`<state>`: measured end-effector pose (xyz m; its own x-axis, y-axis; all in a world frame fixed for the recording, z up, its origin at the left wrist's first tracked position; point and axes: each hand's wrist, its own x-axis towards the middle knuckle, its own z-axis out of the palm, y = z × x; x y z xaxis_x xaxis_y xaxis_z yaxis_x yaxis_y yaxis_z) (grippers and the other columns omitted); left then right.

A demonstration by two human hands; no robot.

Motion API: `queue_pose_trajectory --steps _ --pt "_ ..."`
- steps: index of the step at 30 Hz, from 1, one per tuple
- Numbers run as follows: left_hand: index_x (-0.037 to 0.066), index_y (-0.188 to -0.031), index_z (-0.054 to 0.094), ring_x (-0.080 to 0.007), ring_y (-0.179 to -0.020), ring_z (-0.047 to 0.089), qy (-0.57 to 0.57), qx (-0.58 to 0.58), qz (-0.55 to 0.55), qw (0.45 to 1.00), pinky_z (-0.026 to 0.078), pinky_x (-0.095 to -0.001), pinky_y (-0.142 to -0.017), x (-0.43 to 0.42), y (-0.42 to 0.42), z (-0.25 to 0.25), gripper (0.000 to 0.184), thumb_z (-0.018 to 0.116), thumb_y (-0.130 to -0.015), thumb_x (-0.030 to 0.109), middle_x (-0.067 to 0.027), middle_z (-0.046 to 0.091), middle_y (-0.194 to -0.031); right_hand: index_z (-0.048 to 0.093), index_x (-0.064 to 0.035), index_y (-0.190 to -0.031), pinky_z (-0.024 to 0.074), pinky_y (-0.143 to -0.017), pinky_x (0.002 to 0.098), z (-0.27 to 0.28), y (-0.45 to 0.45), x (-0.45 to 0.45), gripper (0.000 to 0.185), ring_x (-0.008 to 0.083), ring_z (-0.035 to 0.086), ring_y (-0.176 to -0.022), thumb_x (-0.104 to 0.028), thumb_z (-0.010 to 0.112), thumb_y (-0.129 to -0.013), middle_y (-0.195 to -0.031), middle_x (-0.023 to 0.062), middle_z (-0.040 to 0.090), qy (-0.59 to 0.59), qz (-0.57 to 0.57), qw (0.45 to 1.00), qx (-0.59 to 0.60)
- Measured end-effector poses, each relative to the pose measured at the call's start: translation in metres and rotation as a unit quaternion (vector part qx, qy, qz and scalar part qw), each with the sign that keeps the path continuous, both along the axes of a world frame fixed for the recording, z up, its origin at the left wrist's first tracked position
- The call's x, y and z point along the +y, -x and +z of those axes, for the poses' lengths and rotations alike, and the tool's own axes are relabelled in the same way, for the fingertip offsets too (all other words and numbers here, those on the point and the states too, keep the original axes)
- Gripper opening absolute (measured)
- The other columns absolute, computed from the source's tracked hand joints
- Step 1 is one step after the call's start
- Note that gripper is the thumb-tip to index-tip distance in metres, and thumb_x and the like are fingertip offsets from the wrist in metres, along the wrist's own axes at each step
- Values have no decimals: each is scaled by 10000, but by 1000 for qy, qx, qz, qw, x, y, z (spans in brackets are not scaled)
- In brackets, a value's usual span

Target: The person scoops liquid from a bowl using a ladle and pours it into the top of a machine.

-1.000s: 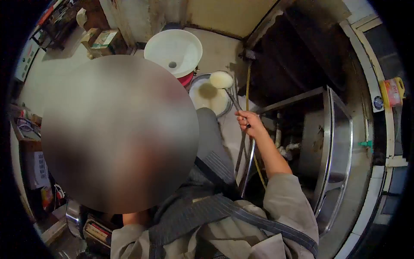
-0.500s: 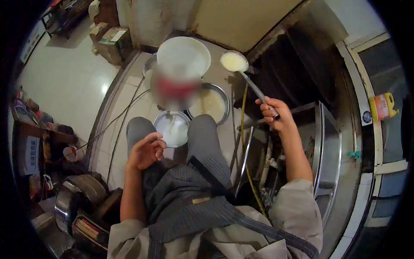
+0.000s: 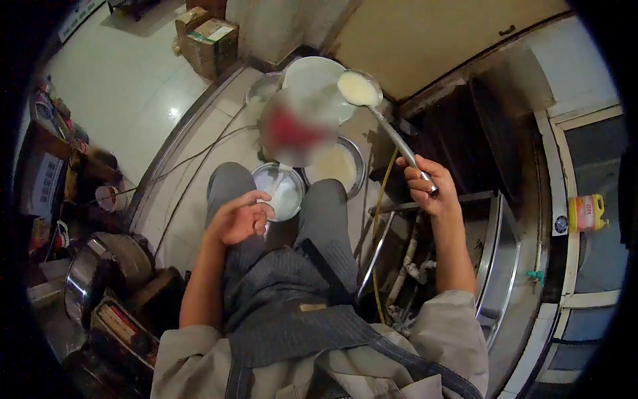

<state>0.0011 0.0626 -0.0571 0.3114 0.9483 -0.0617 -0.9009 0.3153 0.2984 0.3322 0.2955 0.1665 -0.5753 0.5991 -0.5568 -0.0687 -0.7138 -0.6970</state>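
Observation:
My right hand [image 3: 430, 189] is wrapped around the handle of a metal ladle [image 3: 393, 134]. Pale yellow liquid fills the ladle's bowl, which overlaps the right rim of a large white tub [image 3: 306, 73] in my view. Partly curled, with fingers apart and nothing visible in them, my left hand [image 3: 242, 217] is held above my left knee. Just beyond it, a metal bowl [image 3: 287, 193] with white contents stands on the floor between my knees. A metal basin [image 3: 361, 167] of pale liquid sits behind my right knee. A blurred object with a red part [image 3: 292, 130] stands among these vessels.
Cardboard boxes [image 3: 211, 46] stand at the far left. A dark cable [image 3: 199, 154] crosses the tiles. On my right are a yellow hose [image 3: 381, 219], a metal frame [image 3: 495, 253] and a yellow jug [image 3: 588, 213]. Pots [image 3: 109, 266] crowd the lower left.
My view has shifted, so the surroundings sit lower and the vessels further right. The ladle has come from beside the tub to overlap its right rim. My left hand stays near my left knee.

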Motion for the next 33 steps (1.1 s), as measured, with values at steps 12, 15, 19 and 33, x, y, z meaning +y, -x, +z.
queue_pose_trajectory --steps 12,15,19,33 --pt "34 -1297 479 -237 -775 631 -21 -14 -6 1000 539 -379 -730 -2 4 -9 454 513 -970 347 -214 603 -1112 563 66 -1100 349 -371 213 -21 29 -28 313 38 413 -434 -222 539 -979 -686 13 531 -85 25 992 -95" --pt "44 -1297 482 -228 -753 628 -22 -14 -3 1000 532 -386 -725 -4 4 -11 457 512 -964 356 -201 609 -1109 561 72 -1113 334 -355 200 -22 33 -32 317 30 400 -424 -215 517 -985 -680 7 529 -96 20 988 -122" --pt "43 -1306 471 -218 -753 626 -25 4 -1 1000 529 -372 -735 -4 5 -11 492 525 -949 378 -195 609 -1114 561 67 -1099 351 -368 218 -30 28 -29 308 44 419 -432 -213 539 -974 -677 12 531 -92 33 991 -94" --pt "35 -1365 429 -233 -796 633 -58 -5 -3 998 536 -362 -772 -4 6 -21 556 510 -953 399 -217 594 -1148 570 66 -1139 366 -370 225 -34 23 -32 329 50 426 -439 -213 551 -965 -698 18 548 -114 39 989 -85"
